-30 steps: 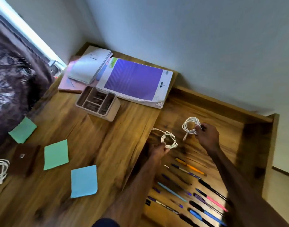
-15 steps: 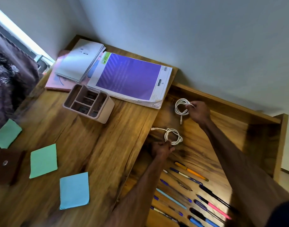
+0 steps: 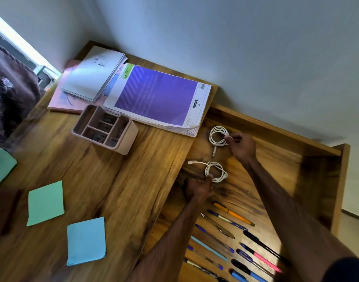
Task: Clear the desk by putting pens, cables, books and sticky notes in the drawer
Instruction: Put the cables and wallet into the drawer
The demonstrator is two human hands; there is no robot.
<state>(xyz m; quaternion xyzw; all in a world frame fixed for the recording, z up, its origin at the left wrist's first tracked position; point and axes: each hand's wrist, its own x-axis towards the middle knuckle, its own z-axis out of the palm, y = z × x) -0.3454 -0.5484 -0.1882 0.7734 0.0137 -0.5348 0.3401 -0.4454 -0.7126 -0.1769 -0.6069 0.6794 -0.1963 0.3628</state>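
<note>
Head view: left hand, near cable; right hand, far cable

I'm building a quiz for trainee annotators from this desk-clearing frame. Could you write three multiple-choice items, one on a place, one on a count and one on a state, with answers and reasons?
1. Where do the pens lie?
A. in the pink plastic organiser
B. in the open wooden drawer
C. on the purple-covered pad

2. How many coiled white cables are in the drawer?
A. one
B. four
C. two

3. What is the right hand doing?
A. pinching the farther cable coil
B. lying flat on the desk
C. holding an orange pen

Answers:
1 B: the pens lie side by side on the drawer floor.
2 C: there is one coil at each hand, and the left hand grips the nearer coil.
3 A: its fingertips close on that coil's loops.
</note>
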